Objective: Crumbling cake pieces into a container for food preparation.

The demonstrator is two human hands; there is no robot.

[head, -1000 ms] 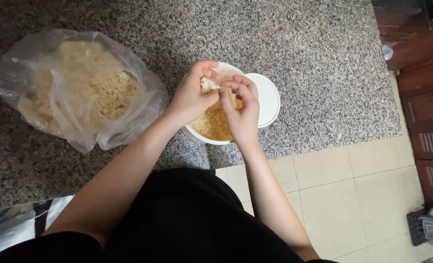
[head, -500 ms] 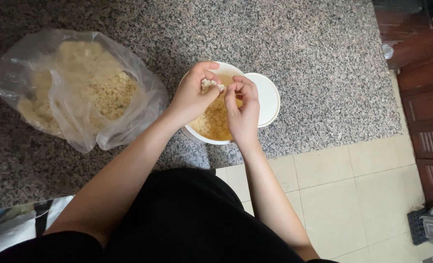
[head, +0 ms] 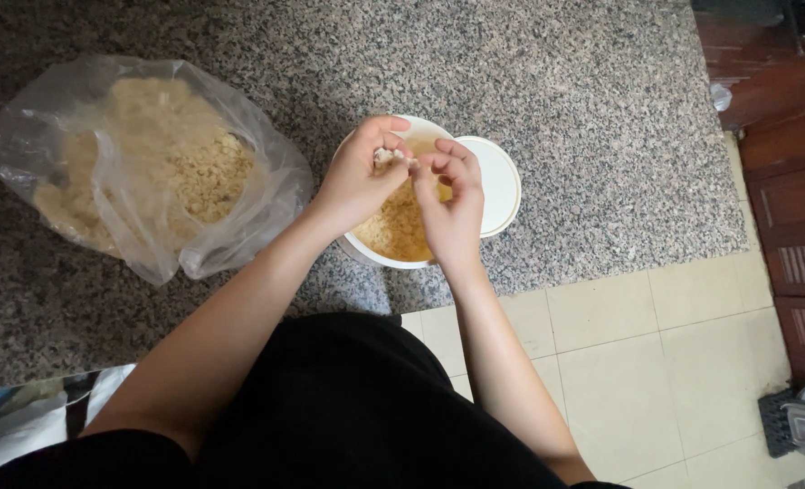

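Head view: my left hand [head: 359, 186] and right hand [head: 447, 204] sit together over the round white bowl [head: 377, 255], fingertips pinching one small pale clove-like piece [head: 388, 158] between them. The bowl looks about half full of yellowish peeled bits [head: 400, 226], so I'd say partly done. One white round lid [head: 497, 186] touches the bowl's right side. Left of the bowl, one clear plastic bag [head: 149, 172] holds plenty more on the speckled granite counter [head: 583, 100].
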